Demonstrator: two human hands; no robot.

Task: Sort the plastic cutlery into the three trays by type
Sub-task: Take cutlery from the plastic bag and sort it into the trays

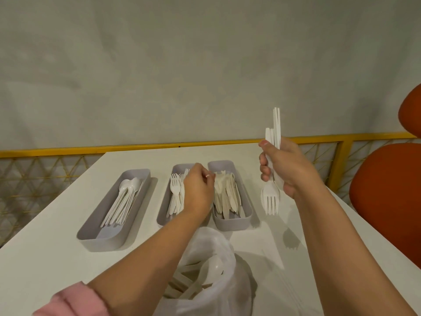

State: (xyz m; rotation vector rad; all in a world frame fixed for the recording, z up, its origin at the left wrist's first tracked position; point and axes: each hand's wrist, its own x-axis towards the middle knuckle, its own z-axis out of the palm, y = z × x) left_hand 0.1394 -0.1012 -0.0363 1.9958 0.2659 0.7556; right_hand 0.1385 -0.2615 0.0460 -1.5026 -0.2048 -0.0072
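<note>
White plastic cutlery, a small bundle (270, 197), stands upright in my right hand (287, 169), fingers wrapped tight round its middle, fork tines pointing down and handles up. It hangs above the table (45, 258), just right of the knife tray (232, 224). My left hand (198, 190) sits over the fork tray (161, 215), fingers curled down toward the forks (175, 190); I cannot tell whether it pinches one. The spoon tray (91, 238) lies furthest left. A clear bag (227, 293) of unsorted pieces sits nearest me.
</note>
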